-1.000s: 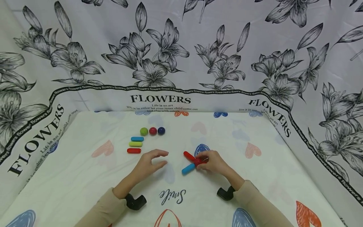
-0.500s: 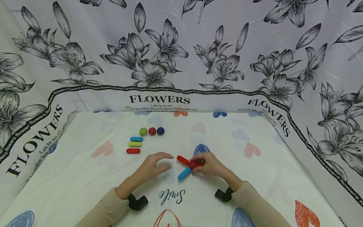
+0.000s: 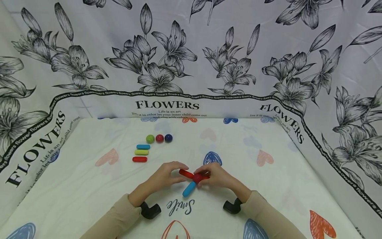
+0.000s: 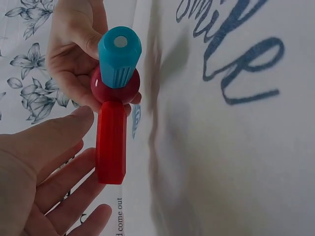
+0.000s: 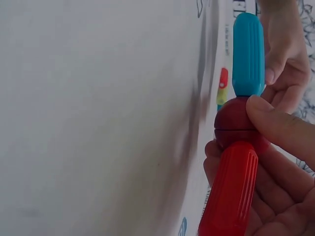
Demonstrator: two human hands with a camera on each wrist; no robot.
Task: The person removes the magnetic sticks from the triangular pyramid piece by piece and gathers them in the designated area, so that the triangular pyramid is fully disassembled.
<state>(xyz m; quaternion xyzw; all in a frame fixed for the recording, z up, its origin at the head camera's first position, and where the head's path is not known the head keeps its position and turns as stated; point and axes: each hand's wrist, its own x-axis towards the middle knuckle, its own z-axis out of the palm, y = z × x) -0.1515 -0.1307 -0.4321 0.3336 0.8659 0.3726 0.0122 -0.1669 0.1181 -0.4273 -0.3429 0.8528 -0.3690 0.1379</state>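
My right hand [image 3: 219, 177] pinches a red ball [image 3: 197, 178] that has colored rods stuck to it, its thumb pressing the ball's side in the right wrist view. A blue rod [image 3: 189, 189] points toward me from the ball, and one red rod [image 3: 185, 173] points left. Another red rod [image 5: 230, 191] runs out on the right-hand side, partly covered by the fingers in the head view. My left hand [image 3: 167, 175] is around the left red rod's free end, thumb and fingers spread apart, fingertips right beside the rod in the left wrist view.
At the back left, a green ball [image 3: 150, 138], a red ball [image 3: 159, 138] and a dark blue ball [image 3: 168, 138] form a row. Nearer lie a blue rod [image 3: 143, 146], a yellow rod [image 3: 141, 152] and a red rod [image 3: 139, 159]. Flower-printed cloth [image 3: 226, 106] rises behind the table.
My right hand has carried the red ball with its rods left and toward me. My left hand has moved right, and its fingers now reach the left red rod's end.
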